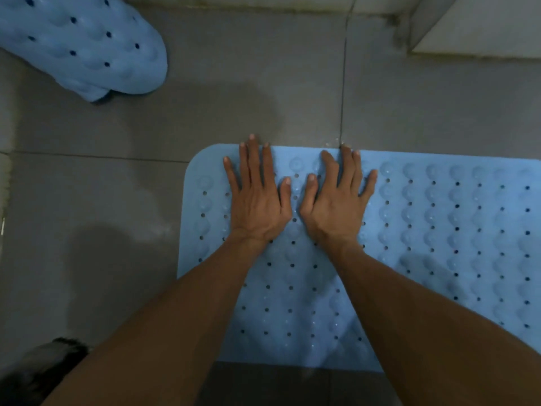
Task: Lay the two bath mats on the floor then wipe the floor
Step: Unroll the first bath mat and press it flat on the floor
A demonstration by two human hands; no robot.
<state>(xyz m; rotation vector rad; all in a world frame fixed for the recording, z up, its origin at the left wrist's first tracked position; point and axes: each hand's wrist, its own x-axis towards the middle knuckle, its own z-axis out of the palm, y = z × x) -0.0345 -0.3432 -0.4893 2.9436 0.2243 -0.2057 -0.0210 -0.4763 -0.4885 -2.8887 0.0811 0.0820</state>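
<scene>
A light blue bath mat (pixel 439 230) with rows of bumps and small holes lies flat on the grey tiled floor (pixel 117 186), reaching from the middle to the right edge of the view. My left hand (pixel 257 197) and my right hand (pixel 336 200) rest palms down side by side on its far left part, fingers spread and fingertips at the mat's far edge. A second light blue bath mat (pixel 85 45), rolled or folded over, lies on the floor at the top left, apart from both hands.
A pale wall base and a raised step (pixel 474 27) run along the top right. A dark fuzzy object (pixel 38 373) sits at the bottom left. Damp patches mark the floor tiles left of the flat mat.
</scene>
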